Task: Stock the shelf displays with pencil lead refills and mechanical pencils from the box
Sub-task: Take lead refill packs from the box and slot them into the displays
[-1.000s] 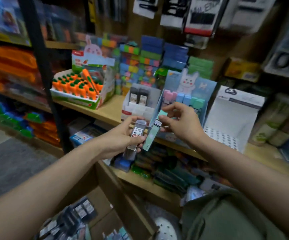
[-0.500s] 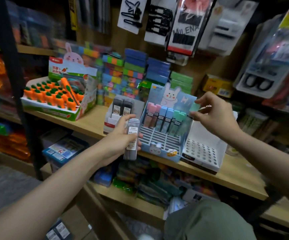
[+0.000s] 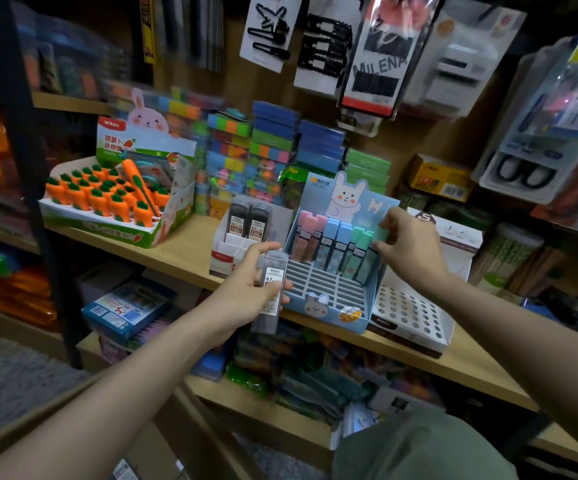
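Mint-green lead refill case (image 3: 370, 252) stands nearly upright at the right end of the back row of the blue bunny display (image 3: 332, 296), its long axis tilted slightly back like the pink and blue cases beside it. The right hand (image 3: 410, 249) pinches its cap from the right, fingers curled round the top, so this hand is the one on it and the push should go straight down along the case into its slot. Whether the base is fully seated I cannot tell; the grid hides it.

The left hand (image 3: 246, 292) grips a clear 0.7 lead refill tube (image 3: 271, 292), held almost vertical in front of the display's left front corner, above the front edge of the wooden shelf (image 3: 176, 251). Its likely home, the white refill display (image 3: 232, 247) holding two matching dark tubes, sits just behind and left of that hand, nearer to it than to the right. At the shelf's right, a white perforated pencil stand (image 3: 415, 320) touches the bunny display's side.
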The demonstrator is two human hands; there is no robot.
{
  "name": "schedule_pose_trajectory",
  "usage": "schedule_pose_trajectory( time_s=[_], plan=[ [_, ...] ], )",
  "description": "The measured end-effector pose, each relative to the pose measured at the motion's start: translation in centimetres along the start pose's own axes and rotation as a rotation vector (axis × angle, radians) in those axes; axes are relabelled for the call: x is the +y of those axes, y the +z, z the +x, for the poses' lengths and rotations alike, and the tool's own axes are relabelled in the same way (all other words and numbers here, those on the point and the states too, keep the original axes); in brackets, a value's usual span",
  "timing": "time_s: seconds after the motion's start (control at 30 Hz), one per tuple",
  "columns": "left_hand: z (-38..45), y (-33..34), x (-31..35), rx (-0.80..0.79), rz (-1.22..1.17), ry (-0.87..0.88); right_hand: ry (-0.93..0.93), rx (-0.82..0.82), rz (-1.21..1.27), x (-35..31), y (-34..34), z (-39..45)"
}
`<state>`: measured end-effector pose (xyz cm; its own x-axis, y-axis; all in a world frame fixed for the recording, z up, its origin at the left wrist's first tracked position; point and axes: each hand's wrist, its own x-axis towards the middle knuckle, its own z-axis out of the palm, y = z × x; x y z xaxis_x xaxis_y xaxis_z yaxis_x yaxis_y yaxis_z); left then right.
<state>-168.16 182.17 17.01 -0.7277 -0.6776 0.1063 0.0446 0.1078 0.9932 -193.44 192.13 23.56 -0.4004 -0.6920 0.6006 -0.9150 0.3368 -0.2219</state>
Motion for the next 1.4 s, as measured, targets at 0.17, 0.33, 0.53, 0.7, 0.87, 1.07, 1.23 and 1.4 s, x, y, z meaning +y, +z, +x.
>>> schedule_pose_trajectory(
  time_s=[0.17, 0.33, 0.53, 0.7, 0.87, 1.07, 1.23, 1.4],
  plan=[
    [0.2, 0.0, -0.6, 0.017, -0.005, 0.01, -0.073, -0.03, 0.088, 0.4, 0.4, -0.2],
    [0.4, 0.0, -1.0, 0.021, -0.02, 0.008, -0.108, -0.049, 0.13, 1.2, -0.1, 0.2],
    [0.4, 0.0, -1.2, 0.022, -0.048, -0.007, -0.126, -0.116, 0.175, 1.8, -0.5, 0.8],
    [0.5, -0.2, -1.3, 0.036, -0.061, 0.008, -0.164, -0.151, 0.146, 1.9, -0.3, 0.6],
    [0.8, -0.4, -1.5, 0.099, -0.12, 0.002, -0.137, -0.023, 0.02, 1.8, 0.7, 0.3],
    [0.8, -0.5, -1.1, 0.097, -0.14, 0.026, -0.094, -0.027, -0.029, 1.5, 1.7, 0.0],
    [0.6, -0.3, -0.8, 0.099, -0.167, 0.041, -0.113, -0.005, -0.106, 1.4, 1.6, -0.4],
    [0.4, -0.8, -0.6, 0.108, -0.231, 0.063, -0.158, -0.034, -0.115, 1.2, 1.7, -1.8]
  ],
)
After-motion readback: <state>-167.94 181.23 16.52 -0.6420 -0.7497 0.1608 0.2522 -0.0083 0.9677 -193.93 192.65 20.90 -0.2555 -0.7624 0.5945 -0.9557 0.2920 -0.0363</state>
